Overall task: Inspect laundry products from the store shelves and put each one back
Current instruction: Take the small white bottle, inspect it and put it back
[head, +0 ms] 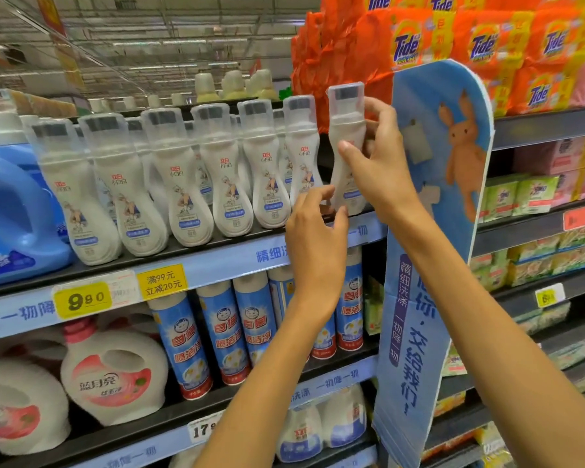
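White waisted bottle (347,143), clear cap, upright, right end of shelf row (169,170) of identical bottles, base just above the ledge.

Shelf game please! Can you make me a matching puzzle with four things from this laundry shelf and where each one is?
Things:
1. white bottle
2. blue jug
3. Tide packs
4. spray cans

Places:
A. top right shelf
B. one shelf below the white bottles
C. far left
D. held by the right hand

Pairs: 1-D, 2-C, 3-A, 4-B
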Demonstrator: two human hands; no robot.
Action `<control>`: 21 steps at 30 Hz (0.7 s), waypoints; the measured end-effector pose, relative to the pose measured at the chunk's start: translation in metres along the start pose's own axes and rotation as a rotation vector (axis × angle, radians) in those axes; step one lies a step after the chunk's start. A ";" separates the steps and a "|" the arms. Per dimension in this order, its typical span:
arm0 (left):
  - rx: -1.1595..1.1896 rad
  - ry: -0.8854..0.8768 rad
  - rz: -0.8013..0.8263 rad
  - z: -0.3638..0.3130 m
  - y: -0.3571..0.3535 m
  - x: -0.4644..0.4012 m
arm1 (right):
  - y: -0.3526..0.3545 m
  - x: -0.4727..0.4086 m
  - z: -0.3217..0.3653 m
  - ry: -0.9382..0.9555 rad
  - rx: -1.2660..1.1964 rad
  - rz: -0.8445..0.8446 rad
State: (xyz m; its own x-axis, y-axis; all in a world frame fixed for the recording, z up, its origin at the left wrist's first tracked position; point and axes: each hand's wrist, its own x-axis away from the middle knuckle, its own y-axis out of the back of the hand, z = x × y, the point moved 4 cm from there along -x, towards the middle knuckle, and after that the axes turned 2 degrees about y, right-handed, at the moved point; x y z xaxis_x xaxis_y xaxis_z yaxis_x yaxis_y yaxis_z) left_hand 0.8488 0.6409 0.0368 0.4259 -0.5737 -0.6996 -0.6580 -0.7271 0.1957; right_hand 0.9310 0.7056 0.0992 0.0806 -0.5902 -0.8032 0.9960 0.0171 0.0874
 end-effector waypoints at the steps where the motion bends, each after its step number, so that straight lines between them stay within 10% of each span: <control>1: -0.023 -0.001 0.021 0.000 -0.001 -0.001 | -0.001 -0.001 -0.002 -0.009 -0.005 0.008; 21: -0.021 -0.001 0.237 0.012 -0.013 0.008 | -0.007 0.008 -0.036 -0.115 0.091 0.279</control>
State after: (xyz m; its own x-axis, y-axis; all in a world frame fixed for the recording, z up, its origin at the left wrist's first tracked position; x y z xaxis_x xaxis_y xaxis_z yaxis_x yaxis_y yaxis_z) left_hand 0.8536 0.6503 0.0206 0.2608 -0.7290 -0.6329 -0.7265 -0.5799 0.3686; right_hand 0.9263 0.7298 0.0714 0.3401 -0.6606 -0.6693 0.9283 0.1220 0.3514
